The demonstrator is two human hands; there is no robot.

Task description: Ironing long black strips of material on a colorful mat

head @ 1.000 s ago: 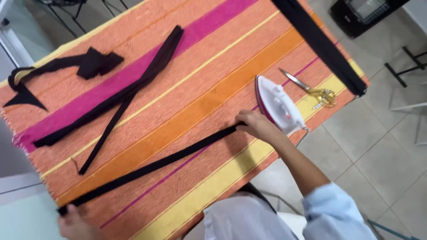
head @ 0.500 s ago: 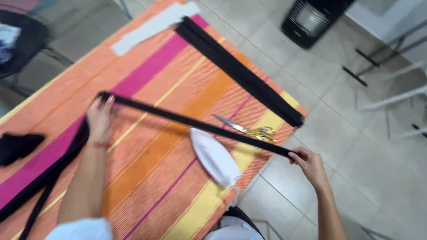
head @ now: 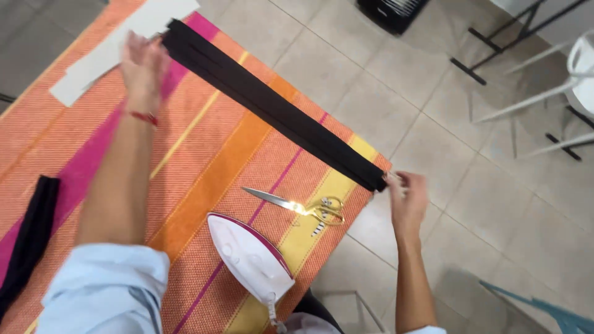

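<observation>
We see the long black fabric strip (head: 272, 108) lying stretched in a diagonal across the striped orange cloth (head: 204, 179), and we take this cloth as our landmark: the left hand (head: 143, 62) is at the strip's far end near the cloth's upper edge, beside a pale grey piece (head: 102, 52), but it is blurred and we cannot tell if its fingers are closed on the strip. The right hand (head: 408, 196) is just beyond the cloth's right edge, its fingers pinched on the strip's near end. On the cloth, nearer to us than the strip, lie golden scissors (head: 297, 205) and a white iron (head: 250, 256).
</observation>
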